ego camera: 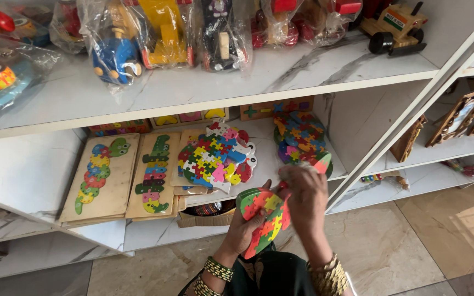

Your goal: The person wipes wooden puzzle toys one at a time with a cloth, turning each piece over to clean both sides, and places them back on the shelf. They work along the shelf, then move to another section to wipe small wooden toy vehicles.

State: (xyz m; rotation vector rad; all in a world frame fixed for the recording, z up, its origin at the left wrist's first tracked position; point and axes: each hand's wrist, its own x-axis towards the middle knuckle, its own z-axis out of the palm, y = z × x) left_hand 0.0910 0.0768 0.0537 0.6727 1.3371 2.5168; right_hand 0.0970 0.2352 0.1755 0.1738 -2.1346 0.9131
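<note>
My left hand holds a colourful jigsaw-style wooden puzzle from below, in front of the middle shelf. My right hand is on the puzzle's upper right edge, fingers closed on it. Just above my right hand, a small red and green piece sticks out beside a stack of similar colourful puzzles on the shelf. Both wrists wear gold and green bangles.
The middle shelf holds wooden puzzle boards: a caterpillar board, a crocodile board and a pile of bright puzzles. Bagged wooden toys line the top marble shelf. Wooden frames stand on the right shelves. Tiled floor lies below.
</note>
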